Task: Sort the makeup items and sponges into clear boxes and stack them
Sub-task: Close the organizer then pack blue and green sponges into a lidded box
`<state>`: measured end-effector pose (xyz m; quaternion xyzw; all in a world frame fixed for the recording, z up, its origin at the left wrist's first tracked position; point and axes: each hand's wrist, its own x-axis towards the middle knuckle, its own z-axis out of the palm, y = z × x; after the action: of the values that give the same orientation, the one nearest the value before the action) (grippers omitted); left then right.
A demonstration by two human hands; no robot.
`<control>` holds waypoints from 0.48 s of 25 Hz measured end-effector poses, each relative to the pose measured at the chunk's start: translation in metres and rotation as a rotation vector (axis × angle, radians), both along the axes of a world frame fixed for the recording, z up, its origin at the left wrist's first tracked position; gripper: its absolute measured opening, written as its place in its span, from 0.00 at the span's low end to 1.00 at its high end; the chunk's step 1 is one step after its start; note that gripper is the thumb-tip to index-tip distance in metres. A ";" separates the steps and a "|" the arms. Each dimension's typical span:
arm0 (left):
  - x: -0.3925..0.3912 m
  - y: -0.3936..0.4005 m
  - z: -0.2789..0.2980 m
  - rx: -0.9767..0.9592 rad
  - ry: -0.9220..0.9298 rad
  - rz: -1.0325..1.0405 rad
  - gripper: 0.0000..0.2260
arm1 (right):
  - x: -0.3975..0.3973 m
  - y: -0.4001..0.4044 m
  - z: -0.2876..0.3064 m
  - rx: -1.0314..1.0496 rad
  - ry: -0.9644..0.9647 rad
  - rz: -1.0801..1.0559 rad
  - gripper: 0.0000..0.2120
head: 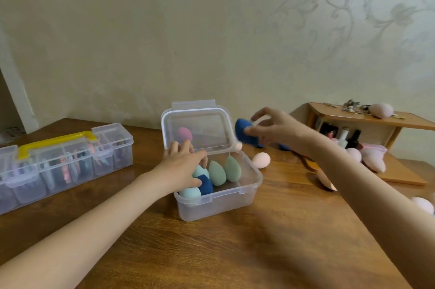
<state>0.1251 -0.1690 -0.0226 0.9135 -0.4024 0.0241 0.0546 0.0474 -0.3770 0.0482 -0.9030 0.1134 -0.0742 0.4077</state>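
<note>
A small clear box (219, 204) stands open mid-table, its lid (200, 128) upright. Inside lie two green sponges (224, 172), light teal sponges (190, 192) and a dark blue sponge (206, 185). My left hand (182, 167) reaches into the box's left side, fingers on the dark blue and teal sponges. My right hand (277, 130) hovers right of the lid, pinching another dark blue sponge (243, 132). A peach sponge (261, 160) lies on the table behind the box.
A long clear compartment box (58, 164) with a yellow handle holds makeup items at the left. At the right stands a small wooden shelf (367, 115) with bottles, trinkets and pink sponges (373, 159). Another pink sponge (423, 205) sits at the right edge.
</note>
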 end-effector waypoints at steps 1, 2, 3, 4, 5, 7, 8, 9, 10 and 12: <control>-0.001 0.000 0.001 0.023 -0.006 0.007 0.18 | -0.008 0.012 -0.002 -0.082 0.092 0.095 0.14; -0.004 -0.001 0.002 0.043 -0.010 0.014 0.21 | -0.014 0.021 -0.008 -0.186 0.159 0.162 0.15; -0.006 0.000 0.003 0.053 -0.008 0.018 0.23 | -0.016 0.030 -0.016 -0.287 0.209 0.198 0.16; -0.008 0.000 0.003 0.054 -0.001 0.015 0.25 | -0.015 0.037 -0.024 -0.373 0.244 0.214 0.17; -0.011 -0.001 0.004 0.049 0.011 0.007 0.26 | -0.013 0.042 -0.030 -0.442 0.260 0.218 0.18; -0.016 0.000 0.005 0.017 0.036 -0.015 0.28 | -0.011 0.051 -0.038 -0.526 0.250 0.206 0.17; -0.017 0.001 0.005 -0.004 0.046 -0.030 0.29 | -0.010 0.055 -0.041 -0.540 0.237 0.196 0.17; -0.018 0.002 0.006 -0.019 0.054 -0.048 0.30 | -0.009 0.059 -0.044 -0.556 0.217 0.184 0.16; -0.018 0.003 0.007 -0.026 0.059 -0.069 0.30 | -0.008 0.063 -0.046 -0.577 0.201 0.178 0.16; -0.018 0.004 0.008 -0.024 0.065 -0.105 0.30 | -0.006 0.068 -0.052 -0.608 0.159 0.170 0.10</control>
<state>0.1075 -0.1654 -0.0148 0.8907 -0.4475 -0.0038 0.0797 0.0411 -0.3094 -0.0039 -0.9926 0.0415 0.0003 0.1139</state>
